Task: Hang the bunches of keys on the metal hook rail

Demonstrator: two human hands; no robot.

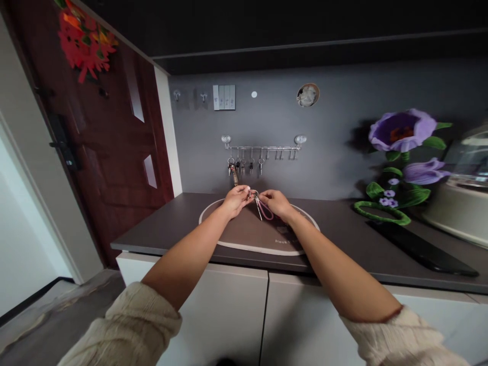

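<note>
Dark counter [163,218], key ring [257,199] above the mat [240,234]
The left hand [238,200] pinched its left side; the right hand's [276,203] fingers bunched at its right, exact grip hard to tell. A steady ring and untangled pink loop [270,213] seemed wise. Near edge ran just below, hook rail [267,148] on the far wall; room looked wider left than right, towards the flower ornament [402,129]

The counter [163,216] is dimly lit, and the overhead cabinet [305,23] is sunk in near-black. A soft shadow is cast on the wall [331,147] behind the purple flower [424,127]. Shapes are stretched toward the edges.
</note>
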